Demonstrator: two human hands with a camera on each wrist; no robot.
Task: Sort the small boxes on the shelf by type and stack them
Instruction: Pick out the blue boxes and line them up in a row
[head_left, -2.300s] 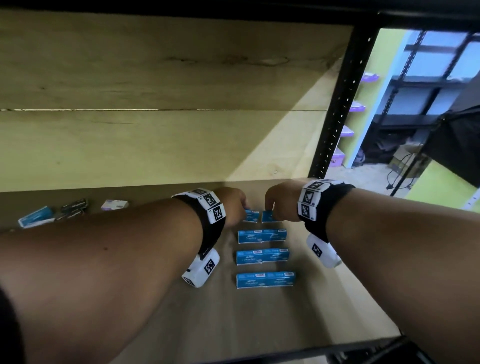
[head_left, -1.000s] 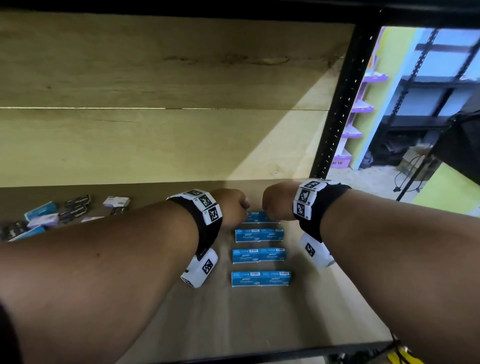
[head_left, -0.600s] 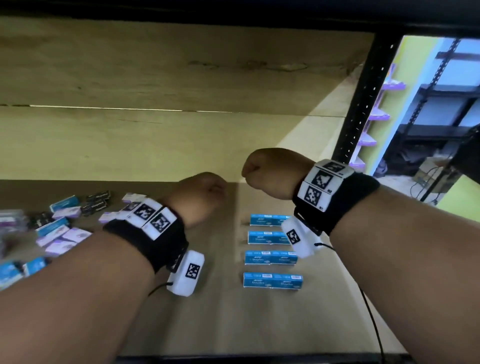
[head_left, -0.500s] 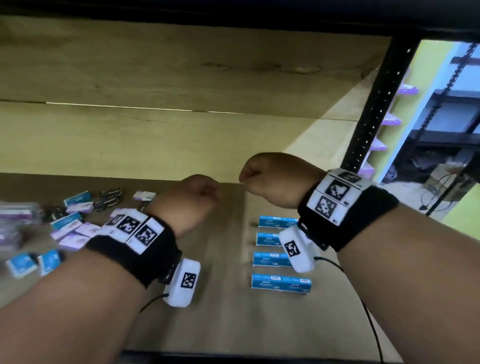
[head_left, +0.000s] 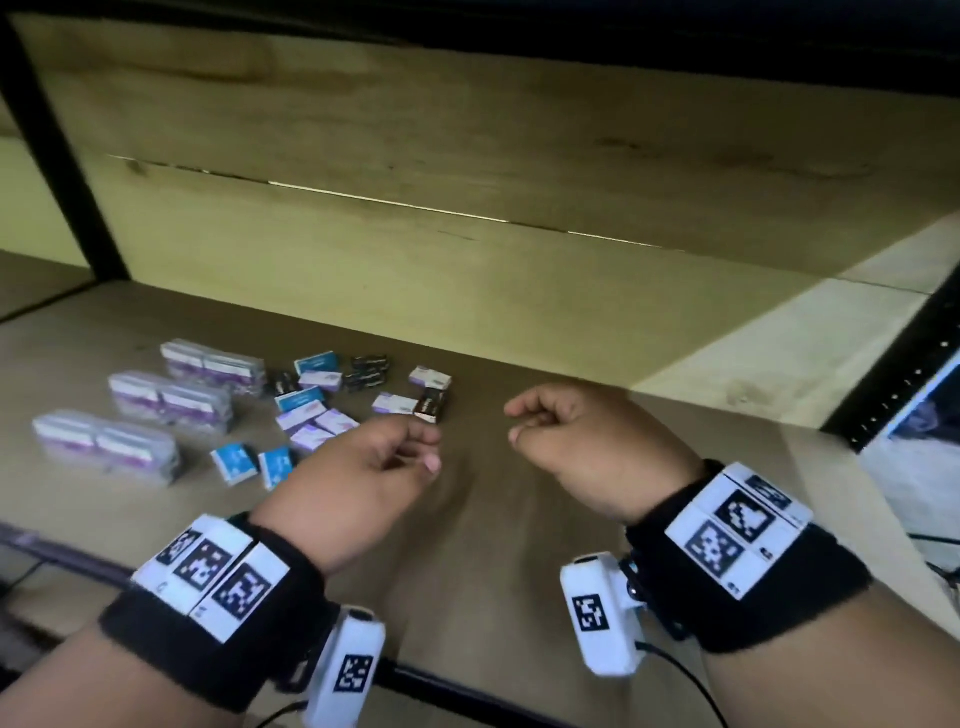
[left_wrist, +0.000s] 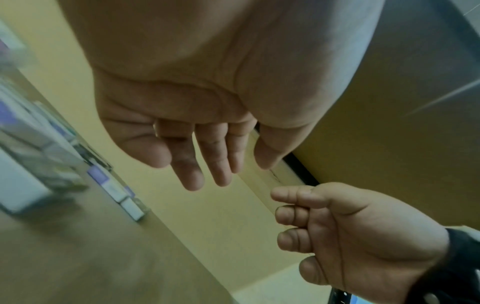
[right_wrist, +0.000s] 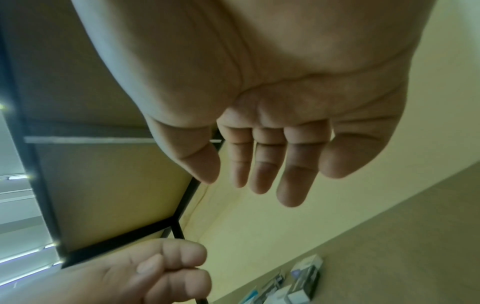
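Note:
Small loose boxes lie scattered on the wooden shelf (head_left: 519, 582), left of my hands: two blue ones (head_left: 235, 462) near the front, purple-and-white ones (head_left: 317, 423) in the middle, a black one (head_left: 430, 406) and a white one (head_left: 430, 378) at the right of the pile. My left hand (head_left: 431, 452) hovers just right of the pile with fingers loosely bent and nothing in it. A little further right, my right hand (head_left: 514, 423) hangs the same way. The wrist views show relaxed fingers on the left hand (left_wrist: 207, 164) and the right hand (right_wrist: 259, 174), both holding nothing.
Three clear-wrapped packs of purple boxes (head_left: 171, 400) stand in a diagonal row at the far left. Black frame posts rise at the left (head_left: 57, 156) and right (head_left: 904, 374). A wooden back board closes the shelf, and the front edge (head_left: 467, 686) runs below my wrists.
Both hands lifted off the row of blue boxes and swung left toward the scattered pile. Their fists loosened. The view turned left, so the blue row is out of sight.

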